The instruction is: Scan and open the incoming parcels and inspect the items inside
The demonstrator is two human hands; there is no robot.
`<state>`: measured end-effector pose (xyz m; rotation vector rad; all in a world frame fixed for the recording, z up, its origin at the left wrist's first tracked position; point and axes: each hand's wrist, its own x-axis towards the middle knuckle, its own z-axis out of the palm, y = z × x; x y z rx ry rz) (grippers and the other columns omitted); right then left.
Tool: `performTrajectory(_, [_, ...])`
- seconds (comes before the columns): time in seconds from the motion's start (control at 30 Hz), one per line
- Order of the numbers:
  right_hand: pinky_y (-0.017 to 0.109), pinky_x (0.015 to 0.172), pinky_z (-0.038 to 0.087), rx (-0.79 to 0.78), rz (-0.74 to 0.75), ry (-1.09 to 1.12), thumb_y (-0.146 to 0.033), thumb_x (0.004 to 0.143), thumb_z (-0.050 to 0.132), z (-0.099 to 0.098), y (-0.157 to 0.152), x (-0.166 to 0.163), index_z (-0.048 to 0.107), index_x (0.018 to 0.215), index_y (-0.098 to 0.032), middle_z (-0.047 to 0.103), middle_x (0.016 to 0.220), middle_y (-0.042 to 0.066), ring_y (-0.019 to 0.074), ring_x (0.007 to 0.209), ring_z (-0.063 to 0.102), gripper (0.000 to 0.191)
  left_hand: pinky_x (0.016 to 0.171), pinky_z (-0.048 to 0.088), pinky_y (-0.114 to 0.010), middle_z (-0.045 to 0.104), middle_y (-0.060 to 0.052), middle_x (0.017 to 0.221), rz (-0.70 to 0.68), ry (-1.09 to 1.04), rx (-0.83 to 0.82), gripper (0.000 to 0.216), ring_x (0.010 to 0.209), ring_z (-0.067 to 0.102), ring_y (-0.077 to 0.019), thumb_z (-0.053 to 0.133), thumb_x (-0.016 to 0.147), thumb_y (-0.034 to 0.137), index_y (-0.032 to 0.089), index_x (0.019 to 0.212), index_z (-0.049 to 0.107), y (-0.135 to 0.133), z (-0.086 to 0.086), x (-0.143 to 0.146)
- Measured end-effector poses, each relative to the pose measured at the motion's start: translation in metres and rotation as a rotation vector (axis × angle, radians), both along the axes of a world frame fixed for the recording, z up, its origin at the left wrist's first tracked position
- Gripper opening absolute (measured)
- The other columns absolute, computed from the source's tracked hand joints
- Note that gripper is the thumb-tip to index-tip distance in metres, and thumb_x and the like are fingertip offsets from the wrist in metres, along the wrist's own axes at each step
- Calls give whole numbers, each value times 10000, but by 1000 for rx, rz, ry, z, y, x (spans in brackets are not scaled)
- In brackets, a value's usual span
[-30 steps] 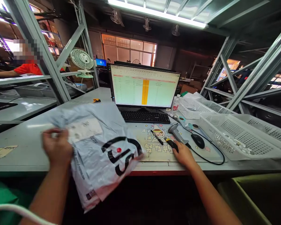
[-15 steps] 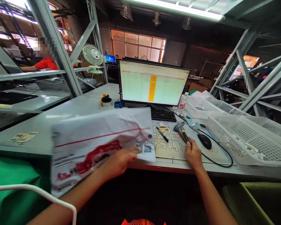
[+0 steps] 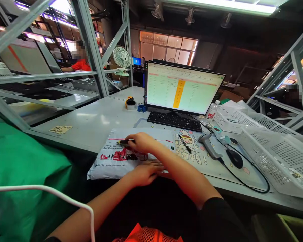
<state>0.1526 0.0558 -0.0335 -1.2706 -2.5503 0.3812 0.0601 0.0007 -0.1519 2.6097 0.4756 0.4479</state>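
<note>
A white plastic mailing bag (image 3: 104, 165) with red and black print lies flat at the table's front edge. My left hand (image 3: 145, 172) rests on its lower right part, fingers stretched out and pressing on the plastic. Crossing over the left arm's side, my right hand (image 3: 141, 143) is closed round a black-and-yellow utility knife (image 3: 123, 143). The knife points left, over the bag near its red line; whether it touches the plastic I cannot tell. To the right, a grey barcode scanner (image 3: 209, 145) lies on the printed desk mat (image 3: 202, 166), with a black pen (image 3: 184, 144) beside it.
A monitor (image 3: 184, 89) and keyboard (image 3: 174, 121) stand behind the bag. Tape rolls (image 3: 130, 104) sit left of the monitor. A mouse (image 3: 234, 158), a cable and white perforated baskets (image 3: 275, 161) are at right. A green sack (image 3: 27, 168) and white tube (image 3: 53, 194) are at left.
The bag has come down flat onto the table. My right hand has moved left from beside the scanner to over the bag, with the knife in it. The view has turned slightly left.
</note>
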Motion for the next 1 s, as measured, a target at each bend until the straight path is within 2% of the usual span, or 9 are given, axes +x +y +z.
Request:
performTrajectory(0.1, [304, 862, 529, 0, -56, -103, -278, 1038, 546, -8, -2, 16, 763, 1334, -262, 810, 1174, 63, 240, 1003, 742, 368, 1259, 421, -453, 587, -58, 1571, -2, 0, 5, 600, 1462, 558, -265, 563, 921, 120, 259, 1502, 616, -1, 0, -1])
performTrajectory(0.3, [383, 1015, 541, -7, -375, -88, -301, 1018, 541, -23, -65, 178, 789, 1293, -250, 796, 1239, 87, 276, 1127, 739, 374, 1276, 401, -493, 594, -58, 1559, -47, -51, -1, 605, 1487, 530, -278, 580, 915, 107, 267, 1497, 621, 4, -1, -3])
performTrajectory(0.43, [453, 1011, 560, 150, -611, -21, -405, 1019, 500, -63, -109, 265, 776, 1324, -299, 786, 1207, 104, 316, 1179, 715, 425, 1285, 393, -488, 591, -69, 1561, -40, -61, 11, 609, 1489, 528, -280, 581, 899, 93, 230, 1492, 623, 5, -9, 3])
performTrajectory(0.57, [477, 889, 604, 301, -790, -3, -485, 994, 475, -115, -127, 306, 752, 1350, -291, 753, 1180, 121, 311, 984, 739, 492, 1282, 389, -515, 571, -127, 1575, -24, -60, 16, 544, 1484, 530, -319, 633, 945, 200, 189, 1489, 621, -15, -1, 18])
performTrajectory(0.67, [534, 958, 586, 388, -817, -9, -457, 981, 453, -142, -130, 318, 760, 1312, -271, 745, 1150, 141, 346, 1063, 714, 489, 1260, 424, -465, 603, -138, 1546, -61, -117, -39, 556, 1470, 545, -303, 666, 1001, 396, 197, 1515, 594, -36, 30, 15])
performTrajectory(0.77, [592, 1021, 549, 435, -837, 0, -431, 976, 451, -145, -129, 313, 763, 1273, -256, 736, 1206, 166, 372, 1130, 686, 465, 1208, 475, -398, 666, -84, 1483, 29, -188, -34, 444, 1376, 626, -242, 567, 1061, 382, 252, 1483, 620, -27, 70, -12])
performTrajectory(0.83, [611, 1063, 520, 463, -828, 49, -428, 971, 472, -129, -124, 293, 758, 1260, -216, 721, 1258, 186, 383, 1178, 665, 459, 1173, 498, -407, 714, -81, 1400, 256, -179, 64, 413, 1303, 664, -242, 499, 1051, 309, 230, 1423, 661, 6, 89, -37])
performTrajectory(0.9, [583, 1116, 493, 470, -741, 151, -417, 988, 487, -106, -114, 254, 742, 1271, -175, 712, 1294, 192, 368, 1231, 645, 452, 1203, 455, -456, 689, -114, 1425, 510, -19, 160, 434, 1340, 629, -291, 543, 992, 296, 185, 1389, 679, 49, 94, -60])
performTrajectory(1.0, [484, 1141, 490, 368, -502, 288, -371, 1037, 494, -76, -89, 168, 716, 1313, -190, 712, 1327, 153, 297, 1262, 637, 397, 1213, 424, -477, 602, -153, 1531, 605, 280, 167, 571, 1391, 579, -354, 649, 921, 385, 161, 1447, 640, 98, 81, -81])
